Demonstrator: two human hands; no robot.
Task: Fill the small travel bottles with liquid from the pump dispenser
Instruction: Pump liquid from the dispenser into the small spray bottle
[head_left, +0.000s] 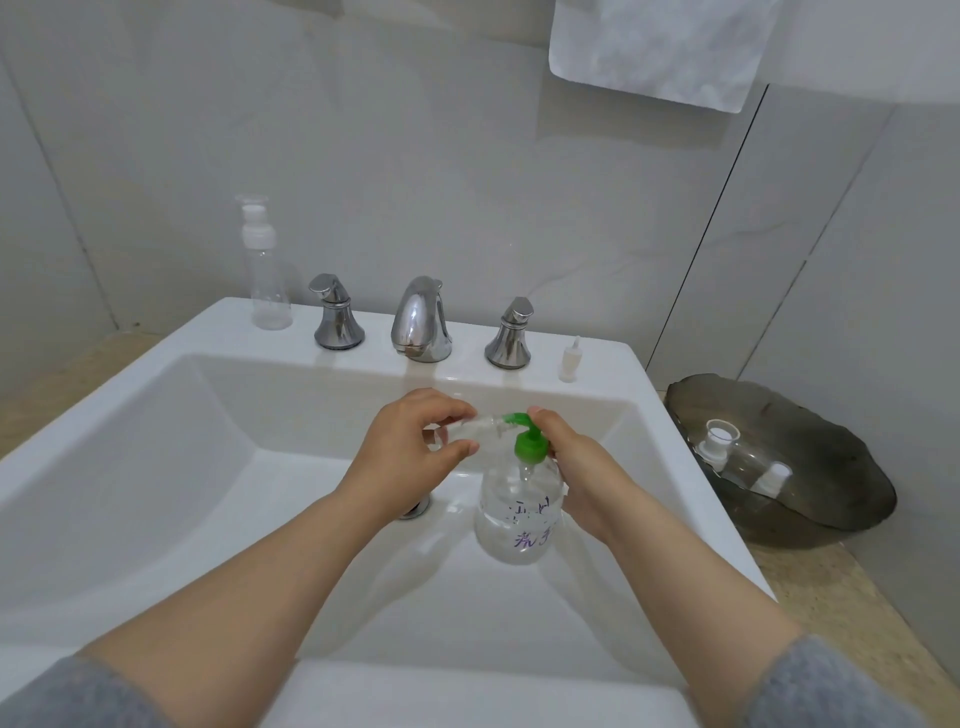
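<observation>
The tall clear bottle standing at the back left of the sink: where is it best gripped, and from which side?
Take the tall clear bottle round its clear body, below the white cap, with the grip coming from the front. It stands upright; the wall is close behind and a tap handle crowds its right.

- Pale grey, marble-veined wall tiles (415, 156) rise behind, split by thin dark grout lines.
- A white rectangular ceramic sink (130, 405) stands against the wall, with a round metal drain (415, 506) in its floor.
- On its back ledge a curved chrome spout (421, 322) stands between two chrome tap handles (335, 317).
- A beige stone bench (857, 623) flanks the sink.
- A white towel (660, 47) hangs at top right.
- The light is soft and even.
</observation>
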